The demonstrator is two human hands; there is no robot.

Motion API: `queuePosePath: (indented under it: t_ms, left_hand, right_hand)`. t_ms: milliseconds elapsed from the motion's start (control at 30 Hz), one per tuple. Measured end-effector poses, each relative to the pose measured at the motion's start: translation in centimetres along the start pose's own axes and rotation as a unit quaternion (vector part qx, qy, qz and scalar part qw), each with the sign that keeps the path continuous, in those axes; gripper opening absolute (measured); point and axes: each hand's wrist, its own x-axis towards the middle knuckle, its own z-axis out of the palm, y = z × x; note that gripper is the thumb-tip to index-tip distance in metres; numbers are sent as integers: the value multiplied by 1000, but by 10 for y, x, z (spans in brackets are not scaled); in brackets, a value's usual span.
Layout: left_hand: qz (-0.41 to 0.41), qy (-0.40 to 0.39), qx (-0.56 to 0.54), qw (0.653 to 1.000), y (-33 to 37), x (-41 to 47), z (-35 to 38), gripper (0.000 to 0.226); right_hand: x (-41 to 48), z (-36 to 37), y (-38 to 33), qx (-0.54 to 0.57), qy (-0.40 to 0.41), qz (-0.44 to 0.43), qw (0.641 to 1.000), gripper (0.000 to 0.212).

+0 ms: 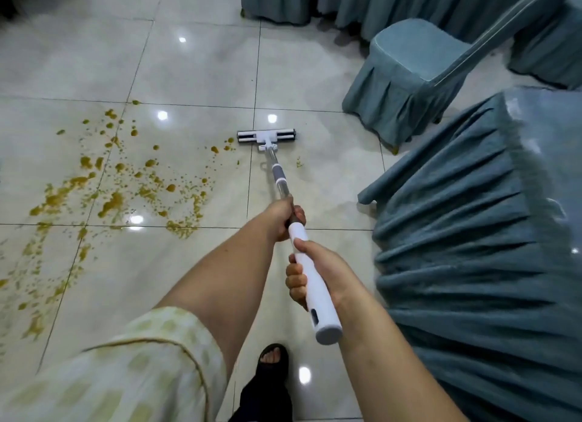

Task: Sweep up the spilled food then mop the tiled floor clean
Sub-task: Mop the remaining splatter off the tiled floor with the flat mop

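Glossy beige floor tiles (pixel 195 72) spread ahead of us, spattered at left with yellow-brown spilled food (pixel 126 182), while teal-skirted chairs (pixel 406 75) stand at right. We hold the mop (pixel 277 176) with both fists wrapped tight: left hand (pixel 283 217) higher on the pole, right hand (pixel 318 273) on its white grip. Its flat head (pixel 267 137) rests on the tiles just beside the spill's right edge.

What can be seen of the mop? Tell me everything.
The mop has a flat white head with dark ends, lying on the tiled floor just right of the yellow-brown spill. A metal shaft with a grey collar slopes back to a white handle. The left hand grips higher up; the right hand holds the handle.
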Motion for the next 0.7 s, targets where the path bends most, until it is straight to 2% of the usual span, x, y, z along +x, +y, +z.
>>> queuePosePath:
  t_ms: [133, 233, 467, 700]
  left_hand:
    - [3, 8, 10, 1000, 37, 49, -2, 21]
    - [-3, -4, 4, 1000, 33, 66, -12, 24]
    - [-41, -26, -3, 999, -26, 23, -56, 32]
    - [-46, -23, 32, 998, -121, -77, -88, 19]
  right_hand:
    - [51, 11, -33, -22, 4, -4, 1000, 29]
    - [66, 7, -24, -11, 8, -16, 1000, 26]
    - [27, 4, 63, 76, -12, -14, 997, 19]
    - [-52, -16, 179, 105, -23, -8, 994, 24]
